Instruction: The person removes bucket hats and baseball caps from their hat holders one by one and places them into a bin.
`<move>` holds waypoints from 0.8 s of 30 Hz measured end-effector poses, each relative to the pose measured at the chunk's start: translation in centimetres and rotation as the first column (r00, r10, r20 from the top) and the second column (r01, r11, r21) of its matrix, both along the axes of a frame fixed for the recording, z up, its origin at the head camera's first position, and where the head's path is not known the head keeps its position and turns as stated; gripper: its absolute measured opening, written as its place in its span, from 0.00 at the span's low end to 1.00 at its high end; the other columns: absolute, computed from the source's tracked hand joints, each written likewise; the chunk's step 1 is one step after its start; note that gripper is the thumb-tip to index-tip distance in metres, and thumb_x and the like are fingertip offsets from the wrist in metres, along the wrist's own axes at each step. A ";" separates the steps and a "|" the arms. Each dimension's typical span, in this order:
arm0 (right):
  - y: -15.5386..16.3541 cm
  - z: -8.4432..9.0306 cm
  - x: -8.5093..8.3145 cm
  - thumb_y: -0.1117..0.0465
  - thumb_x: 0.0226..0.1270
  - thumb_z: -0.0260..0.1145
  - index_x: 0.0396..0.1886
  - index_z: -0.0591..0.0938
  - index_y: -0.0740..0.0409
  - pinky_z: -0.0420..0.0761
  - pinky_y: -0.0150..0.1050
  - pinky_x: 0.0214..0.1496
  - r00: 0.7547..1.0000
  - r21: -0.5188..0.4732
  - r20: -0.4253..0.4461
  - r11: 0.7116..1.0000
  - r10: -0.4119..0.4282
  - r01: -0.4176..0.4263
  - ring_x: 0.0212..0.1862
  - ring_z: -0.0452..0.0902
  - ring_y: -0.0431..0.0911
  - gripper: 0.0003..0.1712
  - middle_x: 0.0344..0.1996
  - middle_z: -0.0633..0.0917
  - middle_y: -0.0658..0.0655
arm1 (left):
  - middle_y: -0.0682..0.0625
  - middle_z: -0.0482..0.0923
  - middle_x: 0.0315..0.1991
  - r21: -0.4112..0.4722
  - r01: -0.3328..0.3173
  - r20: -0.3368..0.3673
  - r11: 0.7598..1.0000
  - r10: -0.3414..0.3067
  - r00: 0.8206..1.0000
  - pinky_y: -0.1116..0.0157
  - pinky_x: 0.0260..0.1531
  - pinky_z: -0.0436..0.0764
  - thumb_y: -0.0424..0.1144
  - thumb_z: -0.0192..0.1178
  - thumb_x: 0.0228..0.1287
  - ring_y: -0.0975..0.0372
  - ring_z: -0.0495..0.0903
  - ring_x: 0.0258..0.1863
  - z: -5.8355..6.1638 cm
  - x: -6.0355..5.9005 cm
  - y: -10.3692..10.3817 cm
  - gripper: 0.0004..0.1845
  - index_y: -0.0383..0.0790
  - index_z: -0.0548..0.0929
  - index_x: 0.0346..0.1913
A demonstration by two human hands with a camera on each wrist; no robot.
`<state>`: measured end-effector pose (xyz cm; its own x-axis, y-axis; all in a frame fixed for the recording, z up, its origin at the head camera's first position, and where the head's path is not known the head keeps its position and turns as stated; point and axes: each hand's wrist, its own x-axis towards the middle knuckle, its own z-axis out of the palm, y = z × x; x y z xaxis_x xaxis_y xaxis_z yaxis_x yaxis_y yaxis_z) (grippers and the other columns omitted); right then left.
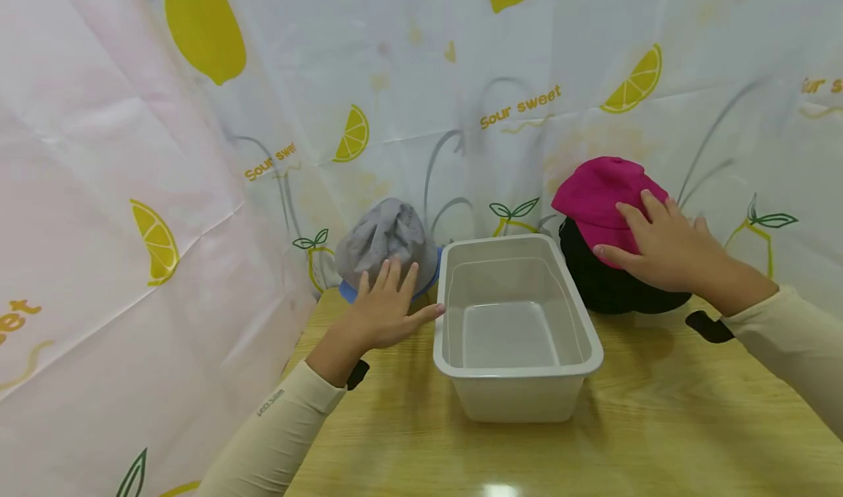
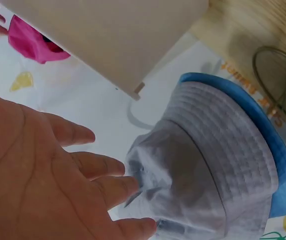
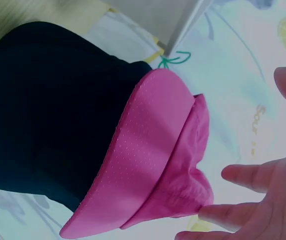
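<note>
Head view: left hand (image 1: 385,310), fingers spread flat and holding nothing, at 6 o'clock of grey hat (image 1: 387,242) on blue hat (image 1: 349,292); curl fingers over the crown for a sound grip. Bin (image 1: 520,369) mid-desk (image 1: 658,438), between stacks. Right hand (image 1: 661,248) lies open on pink cap (image 1: 596,189) atop black hat (image 1: 606,285). Curtain (image 1: 99,153) crowds 12 o'clock.

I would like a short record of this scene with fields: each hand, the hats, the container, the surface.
left hand: fingers straight, at the grey hat
right hand: fingers spread, resting on the pink cap
grey hat: bucket shape, on top of a blue hat, left of the bin
pink cap: on top of a black hat, right of the bin
bin: pale plastic, nothing inside, between the two piles
table: light wood
backdrop: lemon-print sheet
</note>
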<state>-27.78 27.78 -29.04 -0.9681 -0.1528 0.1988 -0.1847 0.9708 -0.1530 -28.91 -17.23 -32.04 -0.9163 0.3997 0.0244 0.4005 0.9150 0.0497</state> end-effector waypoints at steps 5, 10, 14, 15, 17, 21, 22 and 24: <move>0.4 0.1 -1.1 0.25 0.70 0.53 0.81 0.54 0.67 0.50 0.88 0.60 1.000 -0.023 -0.017 1.000 -0.014 0.014 0.74 0.47 0.81 0.60 0.77 0.51 0.80 | 0.41 0.36 0.85 0.001 0.001 -0.001 1.000 -0.001 1.000 0.35 0.78 0.37 0.86 0.26 0.61 0.48 0.35 0.85 -0.6 -0.2 0.4 0.60 0.49 0.41 0.85; 0.5 0.3 -2.0 0.31 0.71 0.58 0.79 0.57 0.68 0.61 0.85 0.57 0.995 -0.035 -0.099 0.999 -0.034 0.031 0.67 0.56 0.77 0.55 0.73 0.58 0.79 | 0.42 0.38 0.86 0.056 0.023 -0.008 0.998 -0.022 1.000 0.36 0.78 0.38 0.86 0.26 0.61 0.50 0.36 0.85 -1.1 -0.4 0.9 0.59 0.49 0.41 0.85; 0.6 0.7 -2.7 0.34 0.72 0.58 0.77 0.59 0.69 0.66 0.82 0.54 0.988 -0.053 -0.151 0.998 -0.045 0.037 0.64 0.61 0.76 0.52 0.69 0.63 0.79 | 0.43 0.38 0.86 0.092 0.032 -0.001 0.995 -0.032 0.999 0.36 0.78 0.38 0.86 0.27 0.62 0.50 0.36 0.85 -1.3 -0.4 1.2 0.59 0.49 0.41 0.85; 0.6 0.8 -2.9 0.34 0.72 0.58 0.77 0.59 0.70 0.67 0.81 0.53 0.986 -0.055 -0.162 0.998 -0.048 0.040 0.63 0.63 0.76 0.52 0.68 0.64 0.79 | 0.43 0.38 0.86 0.098 0.034 0.000 0.995 -0.035 0.999 0.36 0.78 0.38 0.85 0.27 0.62 0.50 0.36 0.85 -1.4 -0.4 1.3 0.59 0.48 0.41 0.85; 0.7 1.0 -3.3 0.35 0.72 0.58 0.76 0.59 0.71 0.68 0.80 0.54 0.984 -0.059 -0.171 0.997 -0.057 0.047 0.62 0.63 0.76 0.52 0.67 0.65 0.80 | 0.43 0.37 0.86 0.109 0.038 0.005 0.993 -0.039 0.999 0.36 0.78 0.39 0.85 0.27 0.63 0.50 0.35 0.85 -1.4 -0.4 1.4 0.59 0.47 0.41 0.85; 1.0 1.2 -3.8 0.36 0.73 0.58 0.78 0.57 0.73 0.66 0.81 0.58 0.984 -0.067 -0.161 0.996 -0.073 0.062 0.65 0.62 0.78 0.53 0.69 0.63 0.82 | 0.43 0.36 0.86 0.133 0.044 0.025 0.990 -0.048 0.999 0.35 0.78 0.38 0.84 0.27 0.64 0.50 0.34 0.85 -1.6 -0.4 1.8 0.58 0.46 0.40 0.85; 1.1 1.3 -3.9 0.36 0.73 0.58 0.78 0.55 0.74 0.66 0.81 0.59 0.985 -0.070 -0.157 0.995 -0.076 0.066 0.65 0.62 0.78 0.53 0.70 0.62 0.82 | 0.43 0.36 0.86 0.139 0.045 0.029 0.989 -0.050 0.998 0.36 0.78 0.38 0.84 0.27 0.64 0.50 0.34 0.85 -1.6 -0.4 1.9 0.58 0.47 0.39 0.85; 1.3 1.5 -4.0 0.37 0.73 0.57 0.79 0.53 0.74 0.65 0.81 0.60 0.986 -0.077 -0.144 0.994 -0.086 0.076 0.67 0.60 0.78 0.54 0.71 0.60 0.82 | 0.43 0.35 0.86 0.151 0.047 0.036 0.987 -0.053 0.998 0.35 0.78 0.38 0.84 0.28 0.64 0.50 0.35 0.85 -1.7 -0.5 2.0 0.58 0.47 0.38 0.85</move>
<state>-31.77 29.06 -27.58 -0.9361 -0.0557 0.3472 -0.1316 0.9711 -0.1989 -29.39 -15.22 -33.77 -0.8966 0.4397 0.0516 0.4406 0.8747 0.2017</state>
